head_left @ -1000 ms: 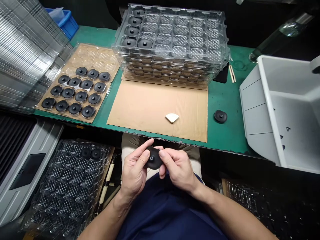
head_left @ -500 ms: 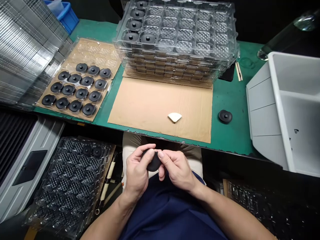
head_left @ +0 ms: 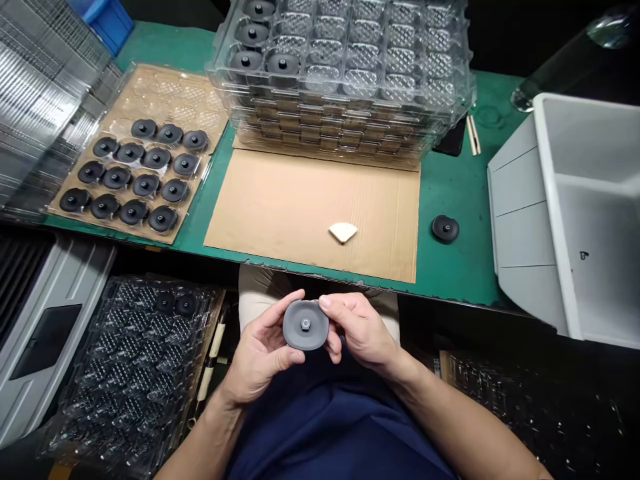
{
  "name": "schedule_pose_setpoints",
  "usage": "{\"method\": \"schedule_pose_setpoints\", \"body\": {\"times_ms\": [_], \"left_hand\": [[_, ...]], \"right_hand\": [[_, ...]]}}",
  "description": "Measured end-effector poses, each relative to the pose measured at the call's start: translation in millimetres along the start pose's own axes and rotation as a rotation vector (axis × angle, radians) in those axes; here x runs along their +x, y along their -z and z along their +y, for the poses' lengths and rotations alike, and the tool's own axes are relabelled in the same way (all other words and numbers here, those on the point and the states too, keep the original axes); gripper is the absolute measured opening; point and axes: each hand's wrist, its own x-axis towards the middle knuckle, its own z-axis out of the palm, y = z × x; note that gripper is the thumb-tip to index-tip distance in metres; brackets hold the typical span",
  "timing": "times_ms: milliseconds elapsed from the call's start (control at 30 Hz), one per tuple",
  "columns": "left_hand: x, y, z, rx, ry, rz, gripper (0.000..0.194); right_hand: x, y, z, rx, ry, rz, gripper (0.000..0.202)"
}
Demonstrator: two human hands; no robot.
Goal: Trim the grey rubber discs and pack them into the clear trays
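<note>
Over my lap, both hands hold a black oval part [head_left: 295, 333] with a small hexagonal stud in its middle, its studded face turned up toward me. My left hand [head_left: 265, 350] grips it by the left side, thumb at the lower edge and fingers at the upper edge. At its right rim, my right hand [head_left: 357, 330] pinches with the thumb on top and fingers curled beneath. A cream wedge-shaped piece [head_left: 343, 232] lies beyond them on a cardboard sheet [head_left: 280, 200]. Another black oval part [head_left: 445, 229] rests on the green table to the right.
Stacked clear trays [head_left: 340, 87] stand at the back. A blister tray [head_left: 165, 100] with several black parts lies at left, beside leaning clear trays [head_left: 45, 87]. A white bin [head_left: 525, 220] stands at right. Lower left is another blister tray [head_left: 135, 360].
The black oval part has been turned from edge-on to show its studded face. My left thumb has shifted from its top to its lower edge. The view has moved slightly.
</note>
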Motion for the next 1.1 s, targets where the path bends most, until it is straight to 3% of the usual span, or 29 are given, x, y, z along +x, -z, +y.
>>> {"method": "schedule_pose_setpoints", "body": {"times_ms": [167, 500, 1100], "left_hand": [[-2, -1.2, 2, 0.039, -0.066, 0.038, 0.068], [-4, -4.2, 5, 0.198, -0.139, 0.114, 0.067], [-10, -7.0, 9, 0.243, -0.101, 0.019, 0.066]], "right_hand": [[1, -1, 5, 0.025, 0.042, 0.015, 0.061], [-7, 0, 17, 0.054, 0.069, 0.021, 0.049], [-23, 3, 9, -0.100, 0.047, 0.044, 0.050]]}}
